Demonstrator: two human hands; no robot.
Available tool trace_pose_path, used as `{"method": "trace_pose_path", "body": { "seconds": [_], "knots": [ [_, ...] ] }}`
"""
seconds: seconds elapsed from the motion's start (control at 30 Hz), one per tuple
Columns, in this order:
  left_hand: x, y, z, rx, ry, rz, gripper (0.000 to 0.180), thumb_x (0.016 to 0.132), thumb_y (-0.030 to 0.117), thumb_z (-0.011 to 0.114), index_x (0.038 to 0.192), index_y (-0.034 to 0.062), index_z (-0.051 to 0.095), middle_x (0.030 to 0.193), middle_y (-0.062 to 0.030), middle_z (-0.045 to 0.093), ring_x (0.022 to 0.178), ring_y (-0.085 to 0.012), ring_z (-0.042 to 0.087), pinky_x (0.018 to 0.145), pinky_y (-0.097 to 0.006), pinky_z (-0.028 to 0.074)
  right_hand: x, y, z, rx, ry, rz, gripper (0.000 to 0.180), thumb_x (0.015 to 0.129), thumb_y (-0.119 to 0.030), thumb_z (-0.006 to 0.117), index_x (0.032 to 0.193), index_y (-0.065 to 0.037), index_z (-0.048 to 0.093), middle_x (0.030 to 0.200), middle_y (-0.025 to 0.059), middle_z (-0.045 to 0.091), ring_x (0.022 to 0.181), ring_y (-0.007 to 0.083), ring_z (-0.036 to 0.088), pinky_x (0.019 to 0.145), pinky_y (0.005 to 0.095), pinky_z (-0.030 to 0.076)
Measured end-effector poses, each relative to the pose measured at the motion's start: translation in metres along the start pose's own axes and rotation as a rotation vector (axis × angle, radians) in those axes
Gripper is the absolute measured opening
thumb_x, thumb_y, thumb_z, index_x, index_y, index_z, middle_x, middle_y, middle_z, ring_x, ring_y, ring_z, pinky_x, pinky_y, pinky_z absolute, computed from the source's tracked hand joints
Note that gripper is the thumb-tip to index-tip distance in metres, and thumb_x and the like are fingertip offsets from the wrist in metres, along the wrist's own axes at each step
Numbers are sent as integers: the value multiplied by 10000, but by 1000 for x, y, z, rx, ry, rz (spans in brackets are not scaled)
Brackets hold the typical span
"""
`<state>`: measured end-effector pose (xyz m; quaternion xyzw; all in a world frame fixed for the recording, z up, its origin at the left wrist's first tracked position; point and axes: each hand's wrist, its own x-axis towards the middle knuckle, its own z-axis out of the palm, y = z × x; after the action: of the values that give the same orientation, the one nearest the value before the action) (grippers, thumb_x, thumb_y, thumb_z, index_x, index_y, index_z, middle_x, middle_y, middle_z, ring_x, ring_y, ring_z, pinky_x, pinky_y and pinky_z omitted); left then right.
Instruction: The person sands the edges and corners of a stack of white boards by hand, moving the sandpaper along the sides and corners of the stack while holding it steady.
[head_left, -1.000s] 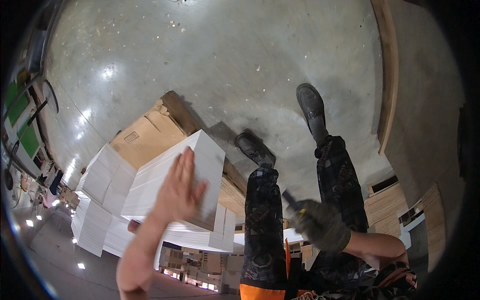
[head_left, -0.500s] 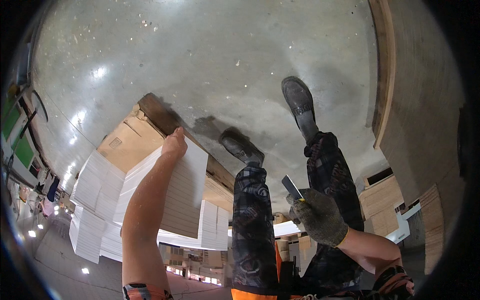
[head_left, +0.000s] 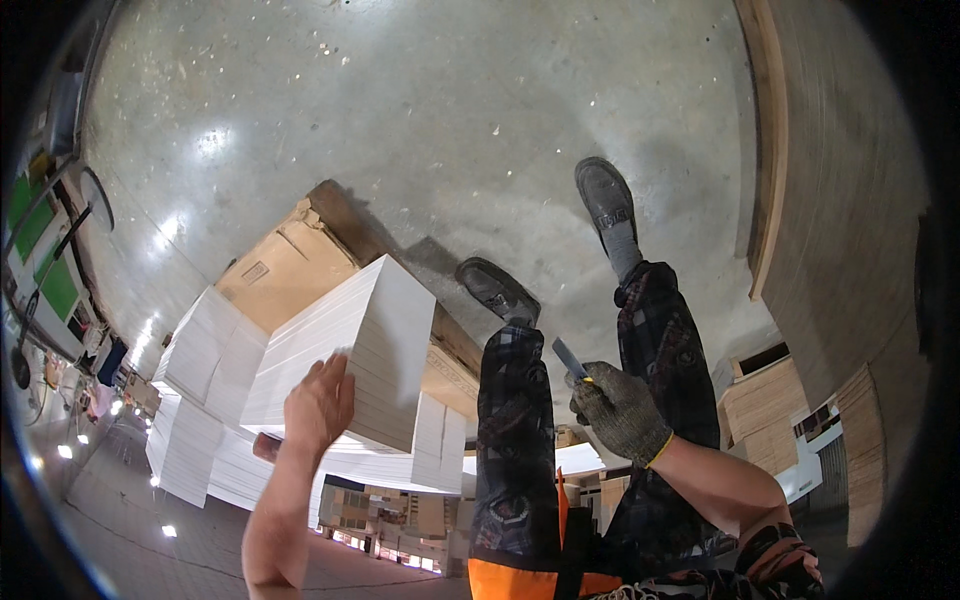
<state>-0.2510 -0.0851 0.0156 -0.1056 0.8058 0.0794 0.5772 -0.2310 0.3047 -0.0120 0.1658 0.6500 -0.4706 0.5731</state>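
My bare left hand [head_left: 322,402] lies against the edges of a stack of white panels [head_left: 345,345], its fingers stretched out and holding nothing. Beside that wrist, a small reddish-brown object [head_left: 267,447] shows at the stack's lower edge; its kind is unclear. In a grey knitted glove, my right hand [head_left: 622,410] is closed round a flat-bladed tool [head_left: 571,358]. The grey blade points up and left, with a bit of yellow at its base; the glove hides the handle. This hand is over my right leg, apart from the panels.
More white panels [head_left: 185,450] stand in stacks at the left. Brown cardboard [head_left: 285,265] and a wooden beam [head_left: 345,215] lie beyond the panels. My shoes [head_left: 498,290] are on the concrete floor [head_left: 430,120]. Brown boards [head_left: 850,200] run along the right side; a round-framed stand [head_left: 97,200] is at far left.
My left hand has left the stack's far top corner and come back toward me, down to its left-facing panel edges. My right hand has shifted slightly up and left, still gripping the tool.
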Motion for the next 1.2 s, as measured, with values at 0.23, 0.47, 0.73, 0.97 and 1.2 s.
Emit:
{"method": "trace_pose_path", "body": {
  "seconds": [0.23,0.47,0.73,0.97,1.2],
  "knots": [
    [-51,-9,61,-266,701,-6,211,880,65,631,1041,-55,695,1090,-201,698,1065,-389,656,919,-417,519,3,2,16,-3,9,-15,181,934,-145,578,1080,-40,596,758,104,663,671,212,667,615,344,530],
    [-34,-7,95,-237,962,17,193,854,75,630,1022,-6,677,1033,-144,691,1025,-317,632,999,-451,403,7,13,31,-92,14,-38,145,937,-94,559,1049,-6,587,733,83,648,635,140,642,586,292,519],
    [-30,-7,104,-266,1045,-16,219,924,103,471,968,16,667,967,-129,692,970,-274,650,1098,-479,281,8,37,45,-237,33,-90,149,939,-113,570,1054,-19,586,722,78,647,620,148,646,578,296,526],
    [-29,-9,106,-299,1118,12,130,854,78,589,943,34,673,933,-110,693,936,-261,661,1115,-475,264,11,30,49,-321,26,-72,227,915,-236,591,1071,-71,597,807,175,671,741,375,663,642,479,513],
    [-28,-11,108,-306,1138,33,116,841,65,610,935,37,671,926,-104,689,916,-261,651,1107,-465,274,11,36,56,-398,61,-155,234,925,-242,584,1075,-63,593,772,181,659,731,391,648,637,497,500]
  ]
}}
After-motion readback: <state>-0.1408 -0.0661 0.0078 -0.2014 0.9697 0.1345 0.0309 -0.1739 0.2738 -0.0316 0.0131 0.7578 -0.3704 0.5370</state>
